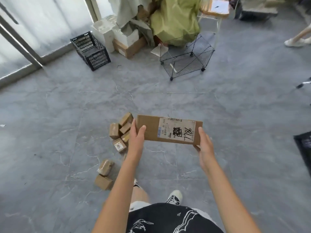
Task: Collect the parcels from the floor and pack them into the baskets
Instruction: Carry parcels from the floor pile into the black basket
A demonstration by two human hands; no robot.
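A long flat cardboard parcel [151, 128] with a white shipping label is held in the air in front of me. My left hand [137, 137] grips its left end, thumb on top. My right hand [204, 143] grips its right end from below and the side. Several small brown parcels [120, 132] lie in a heap on the grey floor just left of my left hand, and two more parcels [104, 175] lie nearer my feet. A black plastic crate [90, 50] stands at the far left by the window. A black wire basket on wheels [186, 58] stands ahead, to the right.
A pile of boxes under grey and green covers [168, 22] fills the back. A small table [215, 9] stands beside it. Another person's foot [294, 42] shows at the far right. A dark crate edge [304, 148] sits at the right border.
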